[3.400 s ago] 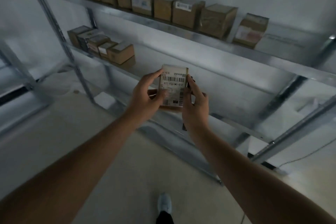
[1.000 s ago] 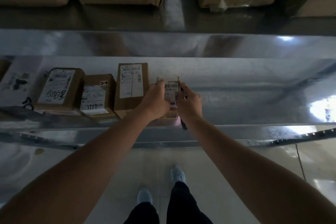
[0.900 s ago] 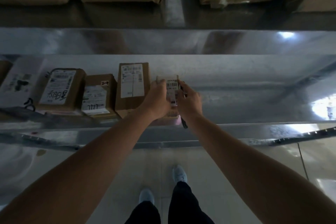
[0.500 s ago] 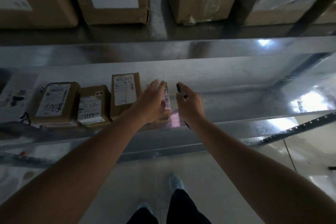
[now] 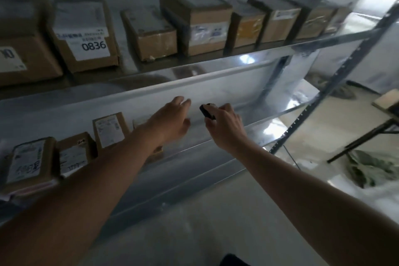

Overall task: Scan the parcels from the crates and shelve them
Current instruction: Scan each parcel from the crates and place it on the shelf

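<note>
We see the newly shelved parcel [image 5: 140, 120], a small brown carton, largely hidden behind the left forearm, lying on the lower shelf [image 5: 226, 136] at the right end of its row. Left of it on that shelf lie three labelled cartons [image 5: 110, 130], labels facing up. The black scanner [image 5: 207, 111] sits above that shelf, right of the parcel.

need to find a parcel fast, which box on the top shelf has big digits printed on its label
The box marked 0836, second from the left on the top shelf; the other labels there show no large number.
</note>
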### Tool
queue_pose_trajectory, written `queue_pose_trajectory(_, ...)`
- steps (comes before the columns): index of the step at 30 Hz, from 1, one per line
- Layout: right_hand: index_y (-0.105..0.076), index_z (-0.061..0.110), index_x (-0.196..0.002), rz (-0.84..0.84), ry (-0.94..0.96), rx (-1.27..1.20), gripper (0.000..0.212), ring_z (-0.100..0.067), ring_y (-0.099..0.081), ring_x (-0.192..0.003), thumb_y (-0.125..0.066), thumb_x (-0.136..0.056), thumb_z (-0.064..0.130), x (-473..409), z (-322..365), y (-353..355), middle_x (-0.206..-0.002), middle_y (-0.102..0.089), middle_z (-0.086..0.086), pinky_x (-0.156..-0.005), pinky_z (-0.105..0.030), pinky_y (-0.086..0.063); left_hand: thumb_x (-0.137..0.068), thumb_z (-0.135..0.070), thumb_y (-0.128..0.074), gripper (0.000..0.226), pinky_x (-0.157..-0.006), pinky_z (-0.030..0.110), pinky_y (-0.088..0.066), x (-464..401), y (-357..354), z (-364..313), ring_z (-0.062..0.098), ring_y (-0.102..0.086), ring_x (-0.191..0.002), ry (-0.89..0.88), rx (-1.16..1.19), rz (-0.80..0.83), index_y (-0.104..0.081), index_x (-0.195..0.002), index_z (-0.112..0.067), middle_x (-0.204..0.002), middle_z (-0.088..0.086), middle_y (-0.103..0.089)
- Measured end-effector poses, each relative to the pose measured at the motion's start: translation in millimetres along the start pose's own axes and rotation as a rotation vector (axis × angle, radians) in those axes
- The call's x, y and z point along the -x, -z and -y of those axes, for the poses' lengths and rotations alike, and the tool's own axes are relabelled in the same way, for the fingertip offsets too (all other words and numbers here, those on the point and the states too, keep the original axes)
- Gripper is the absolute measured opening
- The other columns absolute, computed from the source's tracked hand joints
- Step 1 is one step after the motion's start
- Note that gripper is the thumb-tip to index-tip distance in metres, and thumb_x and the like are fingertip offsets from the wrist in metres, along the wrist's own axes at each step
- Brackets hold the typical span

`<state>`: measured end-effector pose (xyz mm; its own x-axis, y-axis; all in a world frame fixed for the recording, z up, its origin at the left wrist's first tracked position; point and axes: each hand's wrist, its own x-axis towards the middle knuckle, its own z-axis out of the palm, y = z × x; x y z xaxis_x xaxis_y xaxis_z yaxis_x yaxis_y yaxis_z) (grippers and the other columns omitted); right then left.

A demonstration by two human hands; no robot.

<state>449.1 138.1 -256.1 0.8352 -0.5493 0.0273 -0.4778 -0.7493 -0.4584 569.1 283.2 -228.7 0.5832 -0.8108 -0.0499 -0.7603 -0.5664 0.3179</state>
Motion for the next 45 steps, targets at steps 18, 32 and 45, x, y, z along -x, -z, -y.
queue_pose_trajectory(18, -0.050, 0.044, -0.154, -0.253, -0.100, 0.083, 0.046, -0.040, -0.055, -0.112, -0.054, -0.109, 0.036, 132.0, -240.4, 231.3, -0.136, -0.052, -0.011, -0.095, -0.052, -0.052, -0.105, -0.043, -0.053, 0.059, -0.106, 0.048, -0.050, -34.0, -14.3, -332.0, 0.032, -0.053, -0.137, -0.348, -0.038, -0.153, -0.046, -0.156, -0.014, -0.160, 0.008, -0.043)
queue_pose_trajectory(32, -0.049, 0.041, -0.154, -0.480, -0.419, 0.070, 0.048, -0.042, -0.058, -0.106, -0.057, -0.107, 0.039, 213.2, -457.8, 355.7, -0.132, -0.051, -0.015, -0.092, -0.054, -0.054, -0.104, -0.048, -0.054, 0.059, -0.108, 0.047, -0.050, -116.1, -80.1, -603.8, 0.027, -0.055, -0.136, -0.677, -0.033, -0.073, -0.047, -0.155, -0.019, -0.156, 0.004, -0.048)
queue_pose_trajectory(45, -0.051, 0.041, -0.154, -0.566, -0.716, 0.111, 0.048, -0.039, -0.059, -0.111, -0.058, -0.106, 0.043, 191.7, -675.9, 459.9, -0.126, -0.049, -0.008, -0.098, -0.057, -0.052, -0.102, -0.043, -0.058, 0.057, -0.104, 0.049, -0.052, -287.7, -170.5, -846.9, 0.028, -0.056, -0.131, -0.976, 0.039, 0.048, -0.051, -0.152, -0.015, -0.147, 0.007, -0.053)
